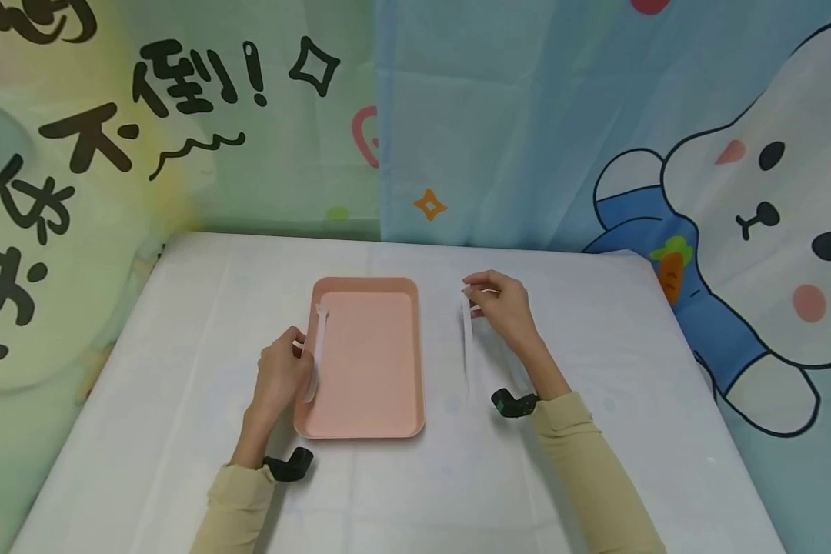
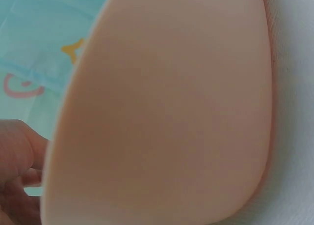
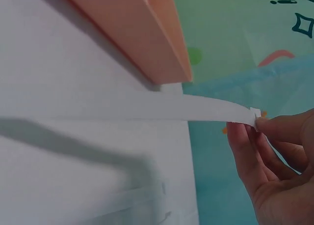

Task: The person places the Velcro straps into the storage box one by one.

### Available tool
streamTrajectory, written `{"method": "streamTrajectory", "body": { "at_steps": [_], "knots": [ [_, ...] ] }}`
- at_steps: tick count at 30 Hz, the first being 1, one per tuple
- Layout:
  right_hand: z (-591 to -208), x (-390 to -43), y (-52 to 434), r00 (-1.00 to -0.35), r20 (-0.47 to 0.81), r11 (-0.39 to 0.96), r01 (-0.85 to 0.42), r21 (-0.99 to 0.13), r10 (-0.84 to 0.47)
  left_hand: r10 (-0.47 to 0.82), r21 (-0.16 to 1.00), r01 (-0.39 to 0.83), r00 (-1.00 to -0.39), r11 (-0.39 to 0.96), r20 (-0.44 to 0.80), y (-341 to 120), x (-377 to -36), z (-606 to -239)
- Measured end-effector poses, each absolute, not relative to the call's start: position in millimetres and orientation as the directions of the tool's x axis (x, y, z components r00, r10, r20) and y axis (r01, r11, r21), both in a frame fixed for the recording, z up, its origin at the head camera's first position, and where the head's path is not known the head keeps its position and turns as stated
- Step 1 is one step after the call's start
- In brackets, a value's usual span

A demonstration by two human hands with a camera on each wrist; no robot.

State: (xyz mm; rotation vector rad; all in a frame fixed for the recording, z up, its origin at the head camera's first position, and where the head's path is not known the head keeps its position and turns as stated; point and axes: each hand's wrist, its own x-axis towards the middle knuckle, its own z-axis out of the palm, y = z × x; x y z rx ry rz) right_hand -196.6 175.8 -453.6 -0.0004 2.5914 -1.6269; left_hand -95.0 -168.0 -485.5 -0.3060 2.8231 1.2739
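Observation:
A pink rectangular tray (image 1: 370, 362) lies on the white table. Along its inner left side a slim white strip (image 1: 321, 331) with a notched upper end leans at a slight slant. My left hand (image 1: 284, 369) has its fingers curled at the tray's left rim; in the left wrist view its fingers (image 2: 17, 151) partly pass behind that rim. To the right of the tray my right hand (image 1: 502, 308) pinches the top end of another thin white strip (image 3: 196, 107), which has a small folded tab at the fingertips. This strip hangs down toward the table.
Beneath the right forearm lies something clear and plastic-like (image 3: 127, 205), its outline faint. A small red mark (image 1: 477, 312) shows beside the right hand. Printed cloth backdrops (image 1: 485, 138) stand at the table's (image 1: 180, 385) far edge. Each wrist wears a black camera.

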Motion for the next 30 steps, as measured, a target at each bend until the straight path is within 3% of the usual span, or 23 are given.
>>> {"method": "streamTrajectory", "body": {
  "at_steps": [30],
  "knots": [
    [-422.3, -193.5, 120.5, -0.987, -0.108, 0.227, 0.079, -0.971, -0.116, -0.186, 0.729, -0.232, -0.972, 0.644, -0.145, -164.8, -97.2, -482.5]
  ]
}}
